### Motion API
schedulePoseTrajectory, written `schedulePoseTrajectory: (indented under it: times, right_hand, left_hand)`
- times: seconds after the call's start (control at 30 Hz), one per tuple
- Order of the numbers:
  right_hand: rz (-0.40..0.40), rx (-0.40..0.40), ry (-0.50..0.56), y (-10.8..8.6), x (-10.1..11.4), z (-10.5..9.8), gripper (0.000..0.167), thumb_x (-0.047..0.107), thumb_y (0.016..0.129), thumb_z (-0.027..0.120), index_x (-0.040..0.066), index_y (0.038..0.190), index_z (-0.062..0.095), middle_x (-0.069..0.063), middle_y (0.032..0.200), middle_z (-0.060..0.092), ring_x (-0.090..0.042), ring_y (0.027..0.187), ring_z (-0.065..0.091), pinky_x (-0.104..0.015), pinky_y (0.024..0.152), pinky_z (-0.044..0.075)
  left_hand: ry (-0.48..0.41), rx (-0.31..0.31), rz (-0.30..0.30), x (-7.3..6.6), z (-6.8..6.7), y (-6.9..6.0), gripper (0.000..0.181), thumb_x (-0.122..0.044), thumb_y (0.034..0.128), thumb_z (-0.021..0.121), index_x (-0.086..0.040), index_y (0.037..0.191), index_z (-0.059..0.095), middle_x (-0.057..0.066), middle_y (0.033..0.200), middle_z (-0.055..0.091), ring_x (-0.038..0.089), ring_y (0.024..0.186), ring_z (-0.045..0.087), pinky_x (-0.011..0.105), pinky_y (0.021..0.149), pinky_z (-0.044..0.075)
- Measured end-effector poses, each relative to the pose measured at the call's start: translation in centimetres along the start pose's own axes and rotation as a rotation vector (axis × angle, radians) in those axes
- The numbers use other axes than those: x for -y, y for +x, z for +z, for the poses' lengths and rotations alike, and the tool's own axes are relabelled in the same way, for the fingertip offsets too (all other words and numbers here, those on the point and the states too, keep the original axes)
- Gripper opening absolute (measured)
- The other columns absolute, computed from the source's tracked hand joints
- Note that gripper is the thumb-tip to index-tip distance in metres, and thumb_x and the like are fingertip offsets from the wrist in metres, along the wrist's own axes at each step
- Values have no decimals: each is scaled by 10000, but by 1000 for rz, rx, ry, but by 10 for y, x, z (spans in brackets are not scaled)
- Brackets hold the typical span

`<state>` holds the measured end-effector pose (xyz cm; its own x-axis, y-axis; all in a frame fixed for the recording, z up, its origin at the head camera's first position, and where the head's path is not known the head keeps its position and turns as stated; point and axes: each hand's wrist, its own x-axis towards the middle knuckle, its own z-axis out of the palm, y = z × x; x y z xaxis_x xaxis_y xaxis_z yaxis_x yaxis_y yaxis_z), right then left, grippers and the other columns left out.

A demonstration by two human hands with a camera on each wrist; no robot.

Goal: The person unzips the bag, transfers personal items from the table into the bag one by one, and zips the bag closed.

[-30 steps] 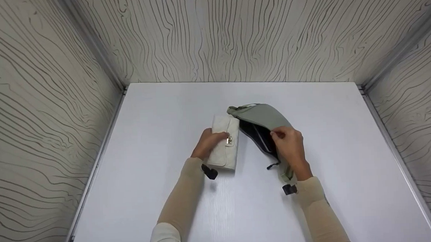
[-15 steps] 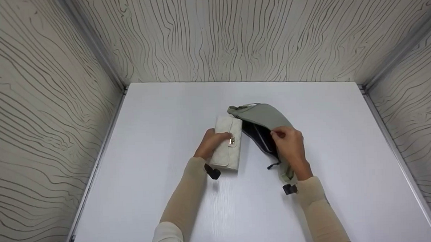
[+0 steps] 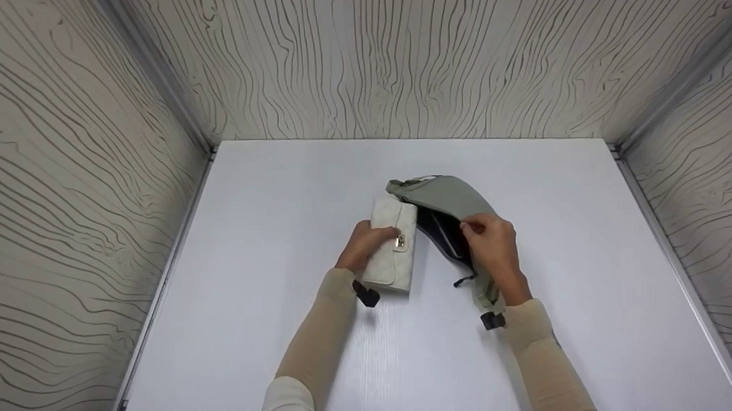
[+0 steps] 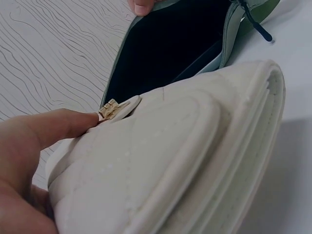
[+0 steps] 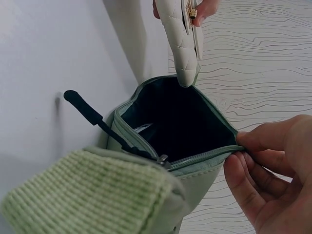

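A quilted cream wallet (image 3: 388, 254) with a gold clasp is gripped by my left hand (image 3: 367, 241), thumb on its front beside the clasp. In the left wrist view the layered edge of the wallet (image 4: 161, 151) faces the camera. My right hand (image 3: 494, 243) pinches the upper edge of a sage-green zip bag (image 3: 452, 192) and holds its mouth wide apart. The right wrist view looks into the dark inside of the bag (image 5: 175, 122), where a small pale item shows indistinctly. One end of the wallet (image 5: 180, 48) is right at the bag's opening.
A white table (image 3: 267, 203) lies under everything, with wood-grain patterned panels (image 3: 360, 63) behind and at both sides. The bag's green woven strap (image 5: 92, 195) and dark zip pull (image 5: 83, 107) stick out near its near end.
My left hand has carried the wallet a little to the right, closer to the bag's opening. The right hand and the bag have stayed nearly still.
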<state>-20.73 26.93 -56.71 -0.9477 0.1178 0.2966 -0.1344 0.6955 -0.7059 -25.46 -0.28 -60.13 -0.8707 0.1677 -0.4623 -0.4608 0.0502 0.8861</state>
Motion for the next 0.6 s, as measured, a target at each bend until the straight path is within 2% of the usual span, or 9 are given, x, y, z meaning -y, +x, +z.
schedulePoseTrajectory:
  times: [0.13, 0.27, 0.6]
  right_hand:
    - [-4, -2, 4, 0, 0, 0, 105, 97, 972, 765, 17, 1018, 814, -142, 960, 791, -254, 860, 724, -244, 742, 529]
    - [-19, -12, -4, 0, 0, 0, 102, 88, 965, 769, 10, 1009, 819, -147, 955, 795, -263, 860, 734, -275, 745, 543]
    - [-18, -10, -18, 1, -1, 1, 104, 83, 971, 762, 13, 1020, 821, -149, 956, 793, -267, 861, 731, -281, 742, 541]
  left_hand:
    - [-18, 25, 7, 1, 4, 2, 545, -273, 828, 830, -5, 1247, 605, 126, 1100, 710, 239, 920, 717, 355, 758, 619]
    - [-29, 32, 17, 2, 7, 3, 475, -263, 819, 828, -18, 1174, 629, 100, 1026, 722, 212, 855, 716, 339, 719, 614]
    - [-43, 56, 21, 5, 14, 2, 459, -276, 816, 828, -36, 1153, 629, 92, 993, 720, 209, 810, 713, 342, 682, 615]
